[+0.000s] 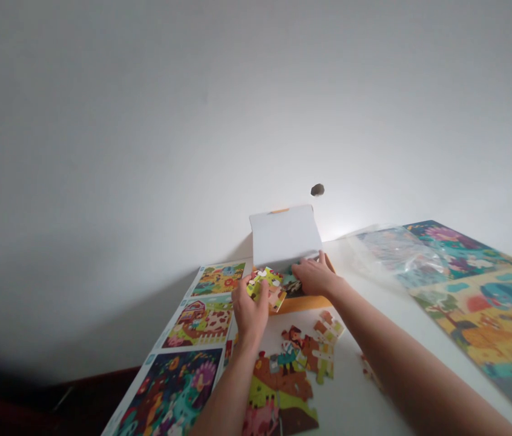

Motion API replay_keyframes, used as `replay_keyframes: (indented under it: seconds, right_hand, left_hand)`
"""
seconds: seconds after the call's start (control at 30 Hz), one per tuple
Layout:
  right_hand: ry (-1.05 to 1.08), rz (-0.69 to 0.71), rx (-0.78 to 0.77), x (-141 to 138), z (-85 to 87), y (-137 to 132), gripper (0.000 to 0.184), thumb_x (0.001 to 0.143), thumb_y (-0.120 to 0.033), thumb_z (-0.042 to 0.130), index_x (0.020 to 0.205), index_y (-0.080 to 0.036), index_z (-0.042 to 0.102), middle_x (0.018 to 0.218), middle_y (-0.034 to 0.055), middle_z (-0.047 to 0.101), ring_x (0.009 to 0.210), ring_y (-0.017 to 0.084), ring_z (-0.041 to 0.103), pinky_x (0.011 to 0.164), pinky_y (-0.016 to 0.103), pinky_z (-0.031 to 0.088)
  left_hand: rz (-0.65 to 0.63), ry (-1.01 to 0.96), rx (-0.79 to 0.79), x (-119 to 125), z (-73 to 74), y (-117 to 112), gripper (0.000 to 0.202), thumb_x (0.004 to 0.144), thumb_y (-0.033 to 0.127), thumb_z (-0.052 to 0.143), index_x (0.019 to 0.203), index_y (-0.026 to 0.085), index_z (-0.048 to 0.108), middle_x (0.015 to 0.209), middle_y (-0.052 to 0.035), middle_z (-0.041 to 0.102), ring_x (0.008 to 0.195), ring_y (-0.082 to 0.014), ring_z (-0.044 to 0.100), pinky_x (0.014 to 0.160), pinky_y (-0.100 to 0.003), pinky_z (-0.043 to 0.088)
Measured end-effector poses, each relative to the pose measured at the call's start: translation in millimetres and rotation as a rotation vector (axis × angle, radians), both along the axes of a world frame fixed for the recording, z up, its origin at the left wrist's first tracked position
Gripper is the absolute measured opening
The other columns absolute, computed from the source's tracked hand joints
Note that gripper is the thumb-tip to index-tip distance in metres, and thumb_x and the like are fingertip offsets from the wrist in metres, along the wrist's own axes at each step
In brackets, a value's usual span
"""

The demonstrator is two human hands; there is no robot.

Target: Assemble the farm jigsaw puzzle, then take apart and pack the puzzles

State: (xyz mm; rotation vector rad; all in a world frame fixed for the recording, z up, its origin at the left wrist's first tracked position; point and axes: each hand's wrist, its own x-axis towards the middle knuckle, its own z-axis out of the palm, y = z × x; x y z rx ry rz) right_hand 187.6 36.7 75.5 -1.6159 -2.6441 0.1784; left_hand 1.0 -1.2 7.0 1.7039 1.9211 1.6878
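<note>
My left hand (250,307) grips a few joined or stacked green jigsaw puzzle pieces (270,284) with white and brown patches, thumb on top. My right hand (314,274) reaches into an open cardboard box (313,301) with an orange edge; dark puzzle pieces (293,286) lie inside, and the fingertips are partly hidden there. The white inside of the lid (285,235) stands up against the wall. Below the box, a partly joined farm puzzle (285,381) with a figure, fence and pink pig lies on the white table, partly covered by my left forearm.
A printed picture sheet (204,324) with several scenes lies along the left table edge. At right are a finished-looking picture (496,309) and a clear plastic bag (419,257). A loose piece (368,368) lies by my right forearm. The white wall (219,121) has a hole (318,190).
</note>
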Motion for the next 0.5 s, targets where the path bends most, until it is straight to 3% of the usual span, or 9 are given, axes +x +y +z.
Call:
replay_keyframes:
  seconds: [0.13,0.27,0.37,0.5]
  right_hand:
    - [-0.001,0.052,-0.106,9.8,5.5,4.7,0.041,0.067,-0.017,0.065,0.107,-0.027,0.066,0.112,0.0102,0.066,0.108,0.032,0.058,0.105,0.062,0.015]
    - [-0.005,0.097,-0.222,24.4,16.2,7.3,0.063,0.06,-0.014,0.067,0.119,-0.035,0.064,0.123,0.0057,0.063,0.115,0.033,0.056,0.108,0.055,0.018]
    - [0.041,0.089,-0.269,30.2,19.3,8.8,0.077,0.056,-0.012,0.069,0.128,-0.035,0.058,0.131,0.0053,0.059,0.121,0.033,0.051,0.108,0.051,0.021]
    - [0.17,0.033,-0.136,26.9,19.9,11.0,0.055,0.061,-0.011,0.065,0.113,-0.028,0.068,0.112,0.005,0.07,0.112,0.03,0.057,0.101,0.046,0.032]
  left_hand:
    - [-0.031,-0.004,0.033,3.0,6.8,-2.6,0.043,0.083,0.037,0.06,0.124,0.024,0.055,0.123,-0.0107,0.062,0.113,-0.0278,0.056,0.098,-0.041,0.042]
    - [-0.055,0.059,0.003,2.0,8.9,-2.4,0.029,0.085,0.035,0.058,0.111,0.024,0.063,0.107,-0.0092,0.068,0.104,-0.0275,0.06,0.093,-0.04,0.044]
    - [-0.057,0.072,-0.001,0.0,7.4,-1.3,0.027,0.086,0.035,0.057,0.11,0.024,0.063,0.108,-0.0091,0.068,0.104,-0.0274,0.06,0.092,-0.04,0.044]
    - [-0.055,0.071,0.004,-0.8,6.6,-0.9,0.027,0.085,0.036,0.058,0.109,0.023,0.062,0.108,-0.0094,0.068,0.105,-0.0274,0.06,0.093,-0.04,0.044]
